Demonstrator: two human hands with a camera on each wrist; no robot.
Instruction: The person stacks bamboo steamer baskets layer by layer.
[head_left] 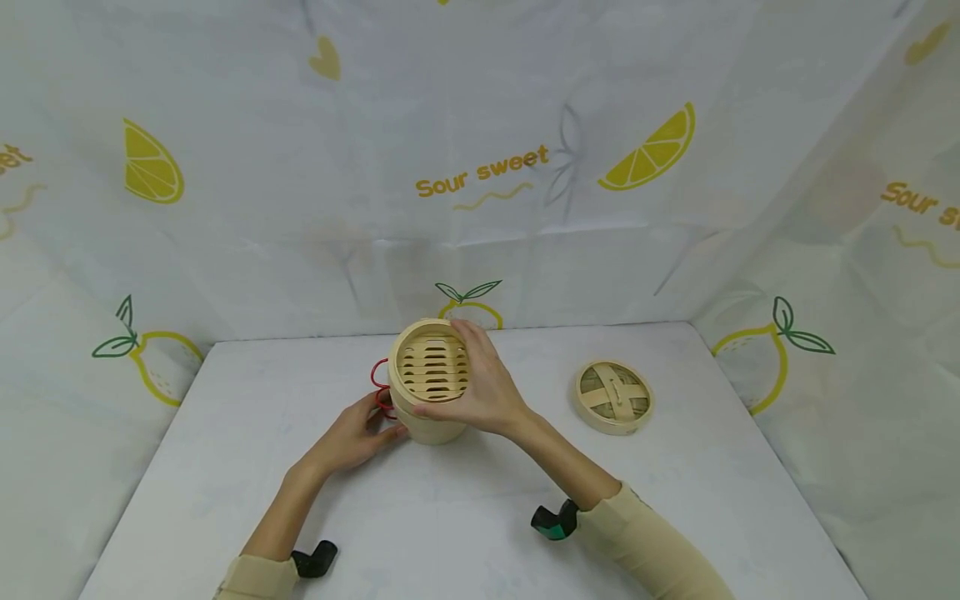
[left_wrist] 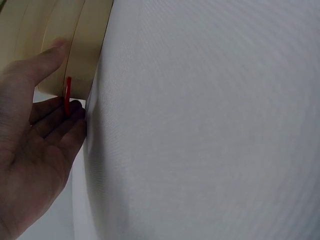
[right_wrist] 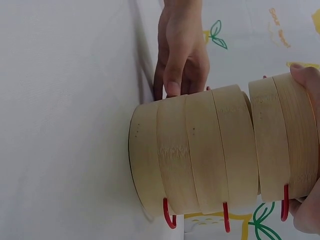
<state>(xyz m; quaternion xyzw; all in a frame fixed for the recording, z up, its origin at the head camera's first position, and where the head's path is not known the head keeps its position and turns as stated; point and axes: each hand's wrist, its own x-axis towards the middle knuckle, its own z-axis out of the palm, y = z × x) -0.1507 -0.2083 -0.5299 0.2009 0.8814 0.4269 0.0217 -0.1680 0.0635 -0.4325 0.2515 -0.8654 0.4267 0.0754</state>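
Observation:
A round bamboo steamer stands on the table, its lower tiers (right_wrist: 180, 150) stacked upright. My right hand (head_left: 483, 383) grips the top steamer basket (right_wrist: 272, 140), thumb on the near side and fingers across the far rim. A narrow gap shows between this basket and the tiers below. Its slatted floor (head_left: 432, 371) is visible from above. Low on the left side, my left hand (head_left: 356, 437) holds the lower tiers, with its thumb on the bamboo wall and its fingers by a red loop handle (left_wrist: 67, 97). Further red loops (right_wrist: 226, 217) stick out from the tiers.
A bamboo steamer lid (head_left: 615, 396) with crossed bands lies on the white table (head_left: 465, 533) to the right. Lemon-printed white sheeting (head_left: 487, 242) rises behind the table and along both sides. Black wrist mounts (head_left: 555, 521) sit at both sleeves.

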